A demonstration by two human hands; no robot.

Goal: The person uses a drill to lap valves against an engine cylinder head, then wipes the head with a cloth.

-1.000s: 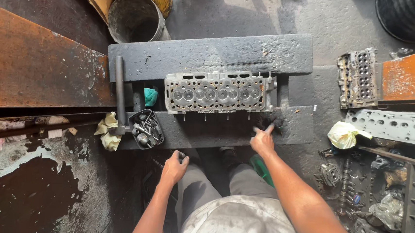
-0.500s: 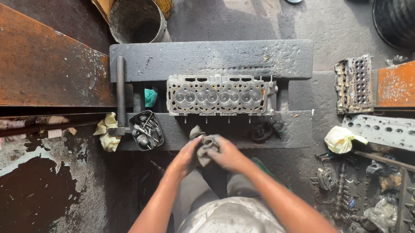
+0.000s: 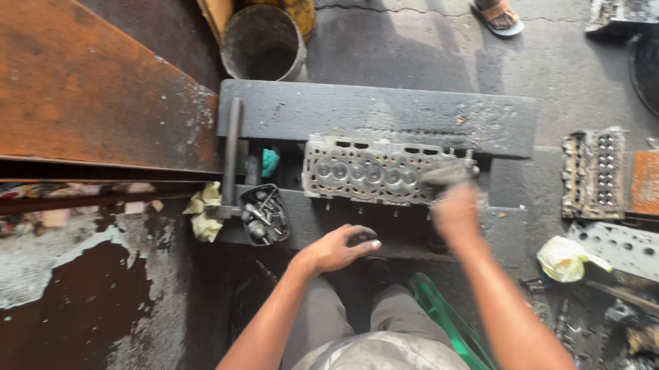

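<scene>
The person's knees, in grey trousers, sit lowest in the head view, with a green plastic strip [image 3: 458, 333] beside the right leg. The left hand [image 3: 336, 249] rests at the near edge of the dark, soot-coated metal surface [image 3: 497, 220]; its fingers are curled loosely around a small dark part, whose kind cannot be told. The right hand [image 3: 455, 211] is blurred by motion and raised at the right end of the grey cast-aluminium cylinder head [image 3: 369, 172]. It appears to grip a grey cylindrical tool [image 3: 448, 172], but the finger closure cannot be told through the blur.

The cylinder head lies lengthwise in the middle of the surface, between the near and far ledges. A black plastic tray of small metal fittings [image 3: 263, 214] stands left of it, next to a yellow rag [image 3: 204, 209].

Judged step: work on the right-end fitting of the cylinder head. The next move calls for a steady tool placement, with the left-hand part kept ready.

Beyond the surface stands a grey metal bucket [image 3: 263, 45]. Another person's sandalled foot [image 3: 498, 11] is farthest.
</scene>
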